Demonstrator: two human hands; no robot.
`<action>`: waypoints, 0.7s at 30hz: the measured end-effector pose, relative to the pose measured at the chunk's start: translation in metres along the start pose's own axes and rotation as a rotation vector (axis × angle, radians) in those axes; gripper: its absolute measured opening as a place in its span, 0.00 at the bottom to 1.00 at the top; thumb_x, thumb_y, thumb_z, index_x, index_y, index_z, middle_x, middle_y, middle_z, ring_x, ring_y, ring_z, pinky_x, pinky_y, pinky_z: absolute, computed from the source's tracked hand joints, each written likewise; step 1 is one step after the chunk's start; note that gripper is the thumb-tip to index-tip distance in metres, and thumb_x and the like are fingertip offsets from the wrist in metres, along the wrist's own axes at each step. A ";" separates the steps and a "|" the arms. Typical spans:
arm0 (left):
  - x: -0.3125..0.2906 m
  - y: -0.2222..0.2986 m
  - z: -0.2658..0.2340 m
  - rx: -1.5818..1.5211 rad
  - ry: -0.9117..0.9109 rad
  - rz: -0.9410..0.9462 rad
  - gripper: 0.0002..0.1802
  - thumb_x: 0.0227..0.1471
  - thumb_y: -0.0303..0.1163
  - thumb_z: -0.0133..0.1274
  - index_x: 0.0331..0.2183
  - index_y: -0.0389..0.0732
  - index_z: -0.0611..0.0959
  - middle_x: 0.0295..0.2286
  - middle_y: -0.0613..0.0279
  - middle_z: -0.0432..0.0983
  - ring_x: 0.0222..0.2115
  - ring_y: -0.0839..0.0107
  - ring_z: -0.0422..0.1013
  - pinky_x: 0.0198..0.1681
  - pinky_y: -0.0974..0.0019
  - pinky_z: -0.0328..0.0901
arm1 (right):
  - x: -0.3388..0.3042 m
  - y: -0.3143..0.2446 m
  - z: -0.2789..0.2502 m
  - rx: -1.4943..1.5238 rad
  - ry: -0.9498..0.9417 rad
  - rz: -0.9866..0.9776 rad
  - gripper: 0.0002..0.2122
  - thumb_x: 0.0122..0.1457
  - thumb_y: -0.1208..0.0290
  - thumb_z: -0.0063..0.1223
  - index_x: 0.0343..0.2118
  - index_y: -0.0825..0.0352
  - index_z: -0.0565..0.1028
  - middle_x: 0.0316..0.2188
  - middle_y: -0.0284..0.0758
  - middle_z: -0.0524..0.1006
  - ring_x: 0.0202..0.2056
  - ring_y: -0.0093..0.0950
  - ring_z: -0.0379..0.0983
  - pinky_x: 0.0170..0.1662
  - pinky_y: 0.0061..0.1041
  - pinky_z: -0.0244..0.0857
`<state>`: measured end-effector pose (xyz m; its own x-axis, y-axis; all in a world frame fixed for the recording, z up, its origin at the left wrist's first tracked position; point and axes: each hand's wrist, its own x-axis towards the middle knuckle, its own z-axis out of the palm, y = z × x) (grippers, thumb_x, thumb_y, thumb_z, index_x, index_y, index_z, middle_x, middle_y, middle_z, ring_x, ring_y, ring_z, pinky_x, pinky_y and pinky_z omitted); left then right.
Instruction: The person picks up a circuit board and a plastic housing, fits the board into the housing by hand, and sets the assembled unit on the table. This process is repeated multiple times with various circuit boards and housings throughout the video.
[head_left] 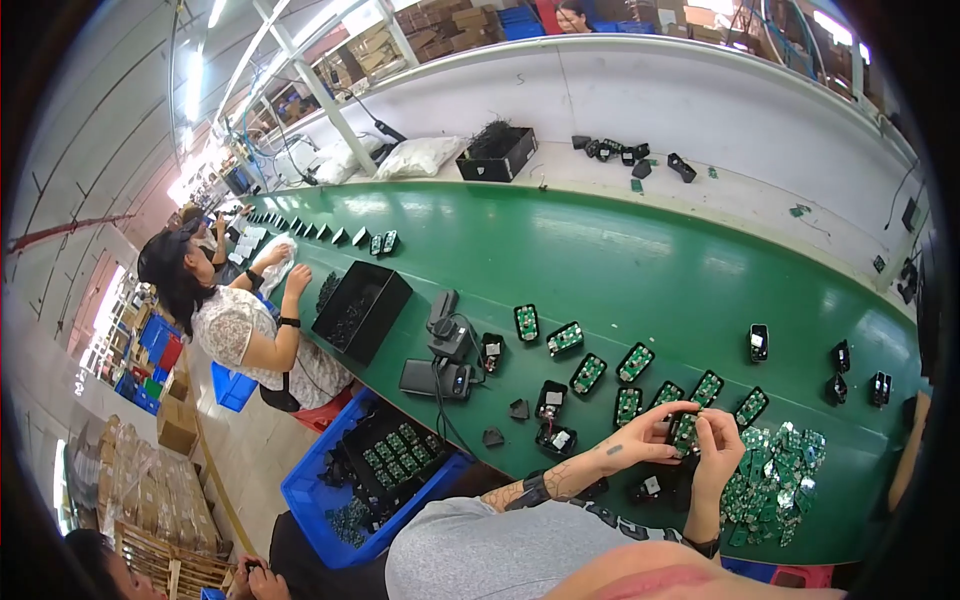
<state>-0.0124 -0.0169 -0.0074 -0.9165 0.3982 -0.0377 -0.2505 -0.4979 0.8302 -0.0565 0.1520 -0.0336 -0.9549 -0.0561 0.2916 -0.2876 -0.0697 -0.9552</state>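
Observation:
Both my hands meet over the near right part of the green bench. Between thumb and fingers, my left hand (640, 440) grips a small green circuit board (685, 433), which seems to sit in a black casing. My right hand (718, 458) pinches the same board from the other side, its fingertips at the top edge. Just beyond my hands stand several black casings with green boards in them, such as this casing (636, 362). A heap of loose green circuit boards (775, 480) lies to the right of my right hand. Below my left hand, a dark casing (648, 488) is partly hidden.
Left of my hands are open casings (556, 437), a black device with cables (450, 335) and a black box (362, 312). A blue crate (310, 490) holds more boards beside the bench. A co-worker (245, 325) works farther left. More casings (758, 343) stand at right.

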 end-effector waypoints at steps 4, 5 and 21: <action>0.000 -0.006 -0.002 -0.013 0.010 0.017 0.40 0.52 0.21 0.55 0.62 0.49 0.59 0.51 0.60 0.66 0.49 0.70 0.68 0.52 0.60 0.69 | 0.000 -0.008 0.003 -0.078 -0.001 -0.099 0.02 0.57 0.81 0.55 0.32 0.72 0.77 0.34 0.30 0.75 0.33 0.16 0.70 0.37 0.14 0.62; 0.000 -0.007 -0.002 0.009 0.015 0.054 0.39 0.52 0.21 0.55 0.62 0.49 0.59 0.51 0.61 0.66 0.49 0.71 0.68 0.53 0.60 0.69 | 0.000 -0.011 0.001 -0.078 -0.003 -0.102 0.02 0.57 0.81 0.55 0.32 0.72 0.77 0.34 0.30 0.75 0.33 0.16 0.70 0.37 0.14 0.62; 0.001 -0.006 0.002 0.063 -0.056 0.068 0.41 0.55 0.24 0.53 0.64 0.50 0.53 0.50 0.60 0.65 0.47 0.75 0.68 0.48 0.67 0.68 | -0.002 -0.031 0.017 -0.299 0.031 -0.208 0.02 0.52 0.81 0.56 0.29 0.71 0.75 0.31 0.37 0.74 0.33 0.28 0.71 0.38 0.24 0.65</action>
<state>-0.0112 -0.0123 -0.0112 -0.9115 0.4082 0.0495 -0.1665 -0.4764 0.8633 -0.0448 0.1373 -0.0037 -0.8744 -0.0408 0.4835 -0.4801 0.2178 -0.8498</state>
